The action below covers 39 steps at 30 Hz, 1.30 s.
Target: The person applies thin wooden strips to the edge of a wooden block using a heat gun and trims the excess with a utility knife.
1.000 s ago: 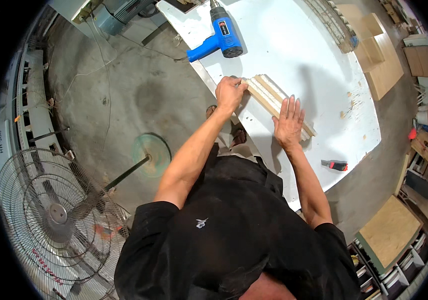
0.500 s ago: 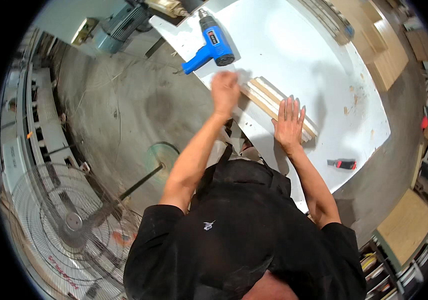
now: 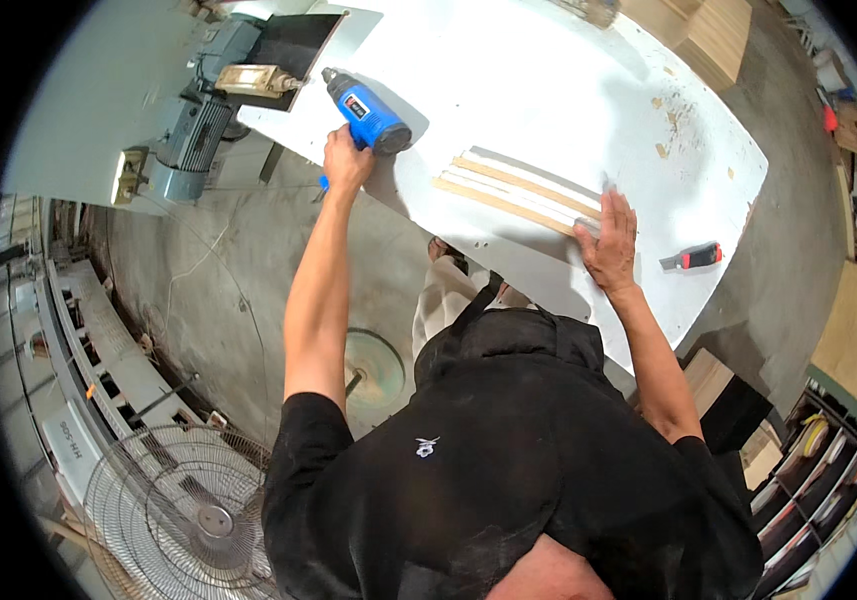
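A blue heat gun (image 3: 372, 118) lies at the left part of the white table (image 3: 538, 90), its metal nozzle pointing to the far left. My left hand (image 3: 348, 162) is closed around its handle, and a bit of blue shows below the fist. In the middle of the table several narrow strips (image 3: 518, 190), tan-edged and white, lie side by side at a slant. My right hand (image 3: 610, 240) rests with outstretched fingers at their right end, covering the tips. A red-and-black utility knife (image 3: 696, 257) lies on the table to the right of that hand.
Grey motors (image 3: 193, 135) stand beyond the table's left corner. At lower left is a large caged fan (image 3: 213, 520). Wooden boards (image 3: 713, 45) rise behind the table at far right, and a rack of panels (image 3: 810, 490) stands at lower right.
My left hand has gone from the near-left end of the strips to the heat gun's handle and closed on it. My right hand stays at the strips' right end. The whole view has shifted.
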Motion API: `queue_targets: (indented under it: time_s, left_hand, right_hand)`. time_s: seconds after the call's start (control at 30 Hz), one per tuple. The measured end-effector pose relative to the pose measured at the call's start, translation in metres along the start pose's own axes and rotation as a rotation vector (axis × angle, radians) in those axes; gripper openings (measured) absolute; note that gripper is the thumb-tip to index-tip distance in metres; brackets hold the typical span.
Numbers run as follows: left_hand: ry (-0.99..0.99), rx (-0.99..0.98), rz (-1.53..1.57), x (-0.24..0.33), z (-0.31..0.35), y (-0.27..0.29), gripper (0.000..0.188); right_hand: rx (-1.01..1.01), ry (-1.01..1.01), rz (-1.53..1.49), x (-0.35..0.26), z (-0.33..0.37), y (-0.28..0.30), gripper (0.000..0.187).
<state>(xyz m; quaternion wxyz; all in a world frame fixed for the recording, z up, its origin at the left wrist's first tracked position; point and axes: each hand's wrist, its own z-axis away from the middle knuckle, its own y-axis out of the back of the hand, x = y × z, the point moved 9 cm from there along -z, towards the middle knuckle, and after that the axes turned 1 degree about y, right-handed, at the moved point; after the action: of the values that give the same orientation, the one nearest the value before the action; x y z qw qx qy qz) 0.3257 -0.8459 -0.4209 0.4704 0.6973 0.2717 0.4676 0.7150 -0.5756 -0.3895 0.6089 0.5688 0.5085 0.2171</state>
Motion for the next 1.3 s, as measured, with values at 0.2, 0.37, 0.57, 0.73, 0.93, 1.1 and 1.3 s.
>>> queue_targets:
  time_s: [0.2, 0.37, 0.57, 0.73, 0.93, 1.1, 1.3]
  left_hand:
    - [0.142, -0.369, 0.647, 0.059, 0.093, 0.069, 0.029]
    - [0.235, -0.669, 1.014, 0.132, 0.190, 0.083, 0.043]
    - [0.387, -0.964, 1.074, 0.196, 0.246, 0.065, 0.046]
    - [0.201, -1.081, 1.045, 0.212, 0.258, 0.037, 0.047]
    - [0.155, -1.160, 1.155, 0.225, 0.261, 0.027, 0.052]
    - [0.092, -1.101, 0.884, 0.244, 0.253, 0.020, 0.037]
    - [0.299, -1.024, 1.153, 0.245, 0.259, 0.033, 0.033]
  right_hand:
    - [0.134, -0.210, -0.349, 0.051, 0.013, 0.003, 0.047]
    - [0.280, -0.667, -1.167, 0.100, 0.012, -0.028, 0.067]
    - [0.226, -0.637, -1.256, 0.112, 0.007, -0.055, 0.073]
    - [0.215, -0.657, -1.323, 0.105, 0.014, -0.066, 0.077]
    - [0.209, -0.558, -1.406, 0.101, 0.016, -0.068, 0.081]
    - [0.298, -0.507, -1.422, 0.133, 0.023, -0.082, 0.070]
    - [0.285, -0.582, -1.327, 0.099, 0.011, -0.048, 0.080]
